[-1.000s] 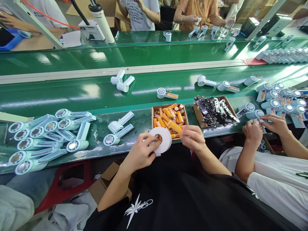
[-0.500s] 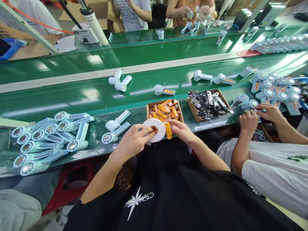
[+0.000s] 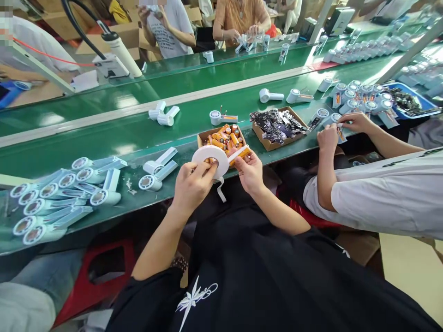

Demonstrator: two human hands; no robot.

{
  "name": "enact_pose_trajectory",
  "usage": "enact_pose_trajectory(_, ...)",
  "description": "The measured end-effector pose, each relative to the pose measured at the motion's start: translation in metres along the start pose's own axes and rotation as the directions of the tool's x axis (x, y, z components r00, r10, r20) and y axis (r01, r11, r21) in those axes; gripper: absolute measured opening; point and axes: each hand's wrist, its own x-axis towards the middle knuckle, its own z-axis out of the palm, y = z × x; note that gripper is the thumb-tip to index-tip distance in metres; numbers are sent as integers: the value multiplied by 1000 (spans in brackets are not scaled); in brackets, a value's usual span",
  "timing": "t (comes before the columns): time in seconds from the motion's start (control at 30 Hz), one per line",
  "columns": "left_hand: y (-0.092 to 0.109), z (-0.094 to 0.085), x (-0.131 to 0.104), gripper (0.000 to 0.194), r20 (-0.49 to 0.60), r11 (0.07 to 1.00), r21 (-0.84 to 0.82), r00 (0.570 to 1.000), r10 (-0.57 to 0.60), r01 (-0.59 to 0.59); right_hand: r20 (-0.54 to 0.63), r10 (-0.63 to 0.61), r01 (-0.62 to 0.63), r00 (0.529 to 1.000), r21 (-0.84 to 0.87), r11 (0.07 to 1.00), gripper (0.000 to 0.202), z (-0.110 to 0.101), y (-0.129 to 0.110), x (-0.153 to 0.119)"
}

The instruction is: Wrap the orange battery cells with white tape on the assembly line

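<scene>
My left hand (image 3: 195, 182) is closed on a white roll of tape (image 3: 202, 154), its fingers in the roll's core. A loose strip of tape (image 3: 220, 190) hangs below the roll. My right hand (image 3: 251, 173) grips an orange battery (image 3: 242, 153), with a white strip of tape along it. The battery is tilted close to the right edge of the roll. Just behind both hands, a cardboard box (image 3: 200, 139) holds many orange batteries (image 3: 221, 137), partly hidden by the roll.
Pale blue fan housings (image 3: 100, 197) lie clustered at the left, with two more (image 3: 150, 183) nearer me. Right of the batteries stands a box of black circuit boards (image 3: 277, 124). A co-worker's hands (image 3: 328, 136) work at the right. A green conveyor belt (image 3: 114, 133) runs behind.
My right hand has turned the battery from upright to slanted, and a white strip now shows along it. A loose tape end now hangs under the roll. The view has shifted right.
</scene>
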Motion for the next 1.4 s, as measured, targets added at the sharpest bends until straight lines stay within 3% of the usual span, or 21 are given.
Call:
enact_pose_trajectory(0.1, 24, 22, -17, 44, -128, 986, -33, 977, -168, 165, -41, -88, 89, 995, 40, 995, 54, 7, 11, -18)
enact_pose_trajectory(0.2, 53, 37, -36, 46, -184, 949, -82, 932, -313, 303, 4, -90, 90, 996, 35, 995, 50, 1, 3, -7)
enact_pose_trajectory(0.27, 68, 41, -47, 41, -106, 954, -151, 955, -276, 259, -3, -130, 130, 991, 1, 991, 47, -11, -19, 19)
enact_pose_trajectory(0.33, 71, 43, -47, 37, 19, 962, -224, 988, -155, 155, -120, -286, 284, 951, -31, 958, 41, -26, -50, 52)
enact_pose_trajectory(0.4, 57, 49, -30, 41, 102, 957, -242, 985, -137, 158, -225, -436, 431, 871, -77, 899, 39, -39, -75, 76)
enact_pose_trajectory(0.43, 43, 54, -15, 45, 122, 951, -225, 975, -186, 210, -200, -461, 450, 865, -100, 888, 43, -44, -82, 81)
enact_pose_trajectory(0.5, 7, 66, 20, 52, 181, 928, -214, 946, -267, 303, -77, -453, 440, 888, -141, 887, 55, -48, -80, 74)
enact_pose_trajectory(0.57, -30, 76, 47, 57, 292, 919, -263, 932, -215, 295, 45, -406, 407, 913, -181, 895, 65, -50, -67, 53)
enact_pose_trajectory(0.67, -76, 74, 50, 63, 302, 879, -409, 946, -122, 244, 75, -365, 372, 928, -213, 903, 65, -60, -48, 22)
enact_pose_trajectory(0.73, -103, 65, 32, 54, 271, 834, -434, 933, -239, 340, 45, -341, 343, 939, -221, 913, 63, -72, -44, 17)
enact_pose_trajectory(0.77, -118, 60, 23, 47, 263, 810, -398, 899, -350, 432, 31, -329, 328, 944, -224, 918, 62, -78, -44, 18)
enact_pose_trajectory(0.83, -150, 56, 10, 38, 253, 742, -250, 782, -569, 622, 19, -304, 300, 953, -233, 925, 61, -86, -45, 27)
enact_pose_trajectory(0.87, -167, 59, 9, 35, 250, 713, -167, 728, -638, 681, 19, -293, 289, 956, -239, 927, 61, -89, -45, 33)
enact_pose_trajectory(0.93, -199, 71, 19, 34, 258, 688, -41, 673, -693, 725, 25, -264, 261, 964, -254, 931, 62, -88, -42, 46)
enact_pose_trajectory(1.0, -226, 91, 45, 41, 257, 673, 31, 645, -720, 739, 32, -220, 220, 975, -268, 938, 62, -83, -36, 59)
enact_pose_trajectory(1.03, -238, 102, 61, 46, 252, 641, 57, 610, -751, 766, 30, -199, 200, 979, -272, 941, 62, -80, -32, 66)
enact_pose_trajectory(1.13, -264, 130, 114, 60, 265, 453, 110, 413, -871, 885, -5, -160, 153, 987, -266, 952, 59, -75, -26, 83)
enact_pose_trajectory(1.17, -270, 138, 128, 62, 276, 401, 117, 359, -892, 908, -22, -153, 142, 988, -265, 954, 58, -76, -25, 88)
enact_pose_trajectory(1.2, -275, 145, 141, 62, 288, 379, 119, 334, -898, 918, -42, -151, 135, 988, -266, 954, 57, -78, -26, 92)
enact_pose_trajectory(1.27, -281, 159, 156, 57, 319, 429, 106, 378, -869, 897, -79, -155, 129, 985, -273, 954, 54, -83, -29, 98)
enact_pose_trajectory(1.4, -285, 178, 162, 59, 425, 658, 27, 587, -689, 753, -63, -147, 118, 987, -330, 937, 49, -83, -41, 117)
